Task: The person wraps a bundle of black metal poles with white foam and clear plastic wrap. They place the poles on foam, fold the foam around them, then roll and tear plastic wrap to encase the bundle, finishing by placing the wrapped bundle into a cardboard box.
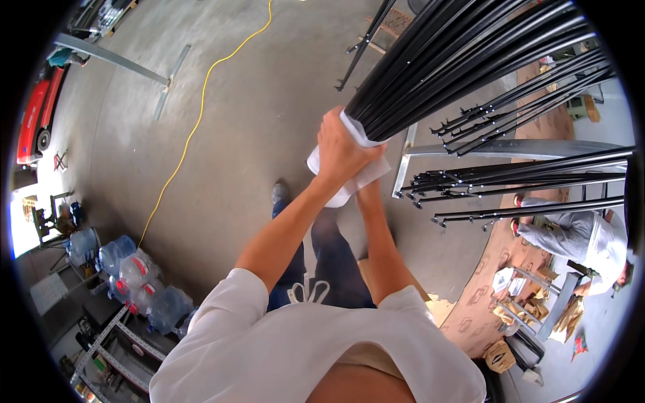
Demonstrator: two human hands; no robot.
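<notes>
A thick bundle of long black rods [430,67] slants from the upper right down toward me. Its near end is wrapped in a white, soft-looking sheet [363,176], perhaps foam or cloth. My left hand [340,148] is closed around the wrapped end, its thumb lying across the sheet near the rods. My right hand [367,191] is at the sheet's lower right side, mostly behind it, with its fingers hidden. Part of the sheet hangs loose below my left hand.
More black rods [517,178] lie on a metal rack [497,148] at the right. Beyond them, a person in grey [571,238] bends near a small bench. A yellow cable [195,131] crosses the floor. Large plastic water bottles [138,272] stand at the lower left.
</notes>
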